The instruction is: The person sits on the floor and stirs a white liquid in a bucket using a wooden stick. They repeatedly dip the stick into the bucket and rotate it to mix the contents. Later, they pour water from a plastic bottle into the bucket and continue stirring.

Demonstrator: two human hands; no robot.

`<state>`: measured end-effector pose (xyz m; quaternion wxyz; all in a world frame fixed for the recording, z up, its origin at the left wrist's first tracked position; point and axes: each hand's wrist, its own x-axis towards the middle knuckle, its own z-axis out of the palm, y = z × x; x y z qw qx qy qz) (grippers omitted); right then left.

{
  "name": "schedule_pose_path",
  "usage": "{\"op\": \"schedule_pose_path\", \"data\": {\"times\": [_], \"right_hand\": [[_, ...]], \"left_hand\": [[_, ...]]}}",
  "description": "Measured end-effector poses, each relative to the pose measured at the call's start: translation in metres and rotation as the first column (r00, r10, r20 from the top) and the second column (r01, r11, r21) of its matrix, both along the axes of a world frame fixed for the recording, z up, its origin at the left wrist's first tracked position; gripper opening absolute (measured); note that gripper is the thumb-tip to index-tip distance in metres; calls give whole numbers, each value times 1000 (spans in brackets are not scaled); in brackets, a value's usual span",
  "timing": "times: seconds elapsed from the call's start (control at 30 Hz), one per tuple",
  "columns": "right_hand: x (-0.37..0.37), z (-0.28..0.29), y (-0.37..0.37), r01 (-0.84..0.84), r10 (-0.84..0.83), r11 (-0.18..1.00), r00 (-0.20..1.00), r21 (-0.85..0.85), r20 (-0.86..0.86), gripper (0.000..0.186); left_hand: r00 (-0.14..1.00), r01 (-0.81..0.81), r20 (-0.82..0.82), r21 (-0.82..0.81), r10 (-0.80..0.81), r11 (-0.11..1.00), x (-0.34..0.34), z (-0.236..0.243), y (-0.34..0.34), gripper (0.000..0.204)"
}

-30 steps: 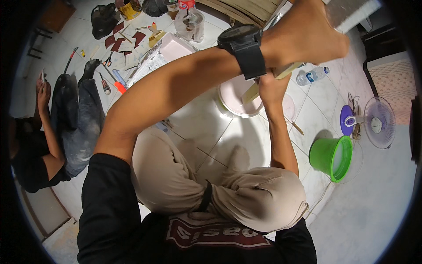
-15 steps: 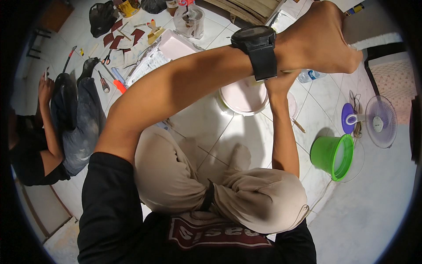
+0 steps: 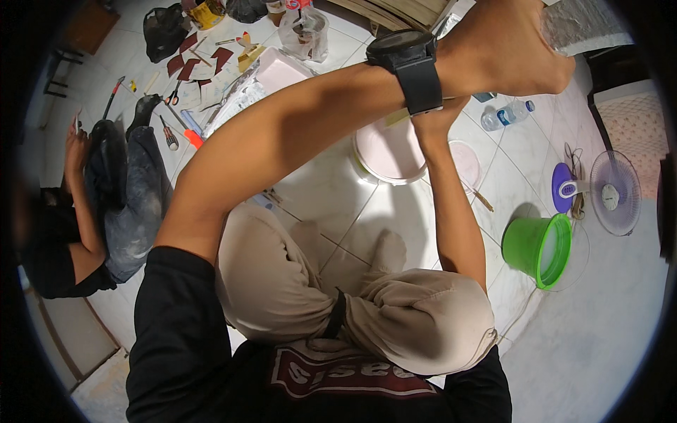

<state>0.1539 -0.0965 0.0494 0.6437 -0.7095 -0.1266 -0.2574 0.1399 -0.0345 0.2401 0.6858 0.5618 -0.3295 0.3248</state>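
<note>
My left hand (image 3: 504, 53), with a black watch (image 3: 403, 53) on its wrist, is raised high across the view and bent at the wrist. It is closed, and from it sticks out a flat grey blade-like tool (image 3: 587, 29); the fingers are mostly hidden. My right hand (image 3: 438, 121) is partly behind the left wrist and watch, over a round tub of pale pink paste (image 3: 395, 151). The right fingers are hidden. A tan piece (image 3: 397, 117) shows beside them at the tub, its kind unclear.
A round lid (image 3: 465, 163) with a stick, a water bottle (image 3: 509, 115), a green bucket (image 3: 537, 250) and a fan (image 3: 613, 194) stand right. A tray of pale paste (image 3: 278, 70), sandpaper pieces (image 3: 188, 69) and a screwdriver (image 3: 169, 134) lie left. Another person (image 3: 84, 211) sits at far left.
My left hand has moved up slightly, and the grey tool has risen and turned with it. The right hand has shifted up and left, so more of the bottle and lid shows.
</note>
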Motion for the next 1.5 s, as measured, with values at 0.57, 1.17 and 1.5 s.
{"op": "schedule_pose_path", "data": {"times": [0.57, 1.17, 1.5], "right_hand": [[-20, 45, 25, -172, 178, 979, 983, 109, -44, 13], [-30, 48, 7, -351, 373, 927, 834, 130, -407, 26], [15, 102, -1, -475, 458, 876, 771, 80, -442, 26]], "left_hand": [[932, 114, -354, 61, -85, 992, 17, 9, 17, 19], [884, 47, -467, 89, 0, 995, 10, 3, 46, 26], [779, 139, -618, 9, -104, 990, 52, -1, 41, 21]]}}
